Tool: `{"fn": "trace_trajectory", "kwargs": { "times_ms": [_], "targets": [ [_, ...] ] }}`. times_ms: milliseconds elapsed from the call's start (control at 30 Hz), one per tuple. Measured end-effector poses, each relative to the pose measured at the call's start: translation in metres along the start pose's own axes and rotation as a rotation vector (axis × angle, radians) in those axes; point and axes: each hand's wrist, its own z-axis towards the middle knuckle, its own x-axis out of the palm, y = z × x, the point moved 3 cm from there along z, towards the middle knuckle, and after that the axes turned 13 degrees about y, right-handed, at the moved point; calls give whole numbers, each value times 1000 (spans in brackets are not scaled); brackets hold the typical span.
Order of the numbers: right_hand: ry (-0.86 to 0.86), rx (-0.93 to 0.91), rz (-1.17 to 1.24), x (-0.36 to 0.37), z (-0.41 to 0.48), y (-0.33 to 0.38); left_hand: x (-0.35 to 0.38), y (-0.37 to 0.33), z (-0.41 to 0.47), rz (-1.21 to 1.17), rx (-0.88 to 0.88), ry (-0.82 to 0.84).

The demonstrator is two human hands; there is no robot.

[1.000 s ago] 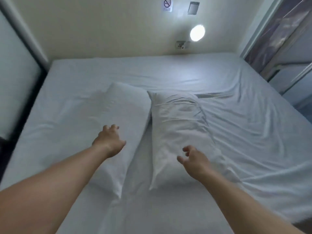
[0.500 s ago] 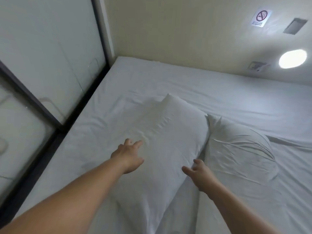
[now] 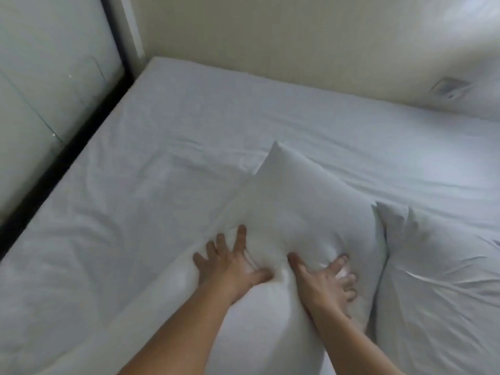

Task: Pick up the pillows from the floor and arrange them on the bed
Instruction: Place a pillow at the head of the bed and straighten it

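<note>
Two white pillows lie side by side on the bed (image 3: 167,136), which has a white sheet. The left pillow (image 3: 295,201) points a corner toward the far wall. The right pillow (image 3: 438,280) touches it along one edge. Both my hands are on the near part of the left pillow. My left hand (image 3: 232,263) has its fingers spread over the fabric and its thumb dug in. My right hand (image 3: 324,282) curls its fingers into the pillow's right side. The fabric bunches up between my two thumbs.
A glossy white panel with a black frame (image 3: 54,169) runs along the bed's left side. A cream wall (image 3: 270,36) stands at the far side, with a socket plate (image 3: 449,86) on the right. Wrinkled bare sheet lies left of the pillows and beyond them.
My view has swung left and closer to the bed. Both hands, which hovered open above the pillows, have come down onto the left pillow and pressed into it.
</note>
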Motion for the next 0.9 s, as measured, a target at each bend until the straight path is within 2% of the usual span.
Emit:
{"fn": "trace_trajectory", "kwargs": {
  "times_ms": [100,200,300,400,500,567,667,800,900],
  "targets": [
    [-108,-55,61,10,2,-9,15,1,5,45,116,-178],
    [-129,-200,186,-13,-5,7,-26,-3,5,-55,257,-246],
    [-213,-302,216,-52,-19,42,-78,2,-13,-128,308,-378],
    [-252,-450,263,-84,-43,122,-146,20,-18,-202,279,-507],
    [-228,-656,204,-117,-64,250,-248,52,-5,-388,206,-605],
    [-171,-719,152,-139,-72,330,-317,78,11,-415,78,-576],
    [-61,-697,-100,-122,-76,388,-356,113,26,-150,-63,-492],
    [126,-686,-225,-54,-81,366,-318,148,31,-99,9,-361],
    [162,-614,-249,-23,-68,342,-290,164,38,-107,30,-274]
  ]
}}
